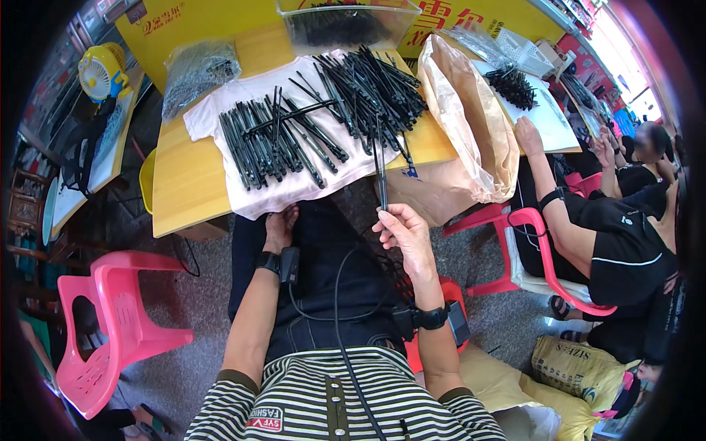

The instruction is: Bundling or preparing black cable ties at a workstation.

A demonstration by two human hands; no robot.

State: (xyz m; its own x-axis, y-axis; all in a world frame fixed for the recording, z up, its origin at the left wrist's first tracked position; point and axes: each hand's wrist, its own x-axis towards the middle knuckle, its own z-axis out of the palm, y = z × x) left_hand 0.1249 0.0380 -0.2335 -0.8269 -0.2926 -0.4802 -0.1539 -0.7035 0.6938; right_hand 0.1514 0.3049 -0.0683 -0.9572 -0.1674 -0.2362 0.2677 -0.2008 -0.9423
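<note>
My right hand (403, 229) is raised at the near table edge, its fingers pinched round the lower end of slim black sticks (382, 173) that point away from me. My left hand (281, 226) lies low on my lap, just under the front edge of the cloth; its fingers are partly hidden, and I cannot make out anything in them. On a pale pink T-shirt (213, 121) spread over the table lies a loose row of black sticks (254, 151), some crossing the others. Farther right is a thicker heap of similar sticks (368, 92).
A large brown paper bag (467, 125) stands open at the table's right. Behind are a clear bin (349, 29) and a plastic bag (197, 70) of dark pieces. Pink chairs (121, 316) flank me. A co-worker's arm (548, 165) reaches the right-hand table. Sacks (581, 367) lie lower right.
</note>
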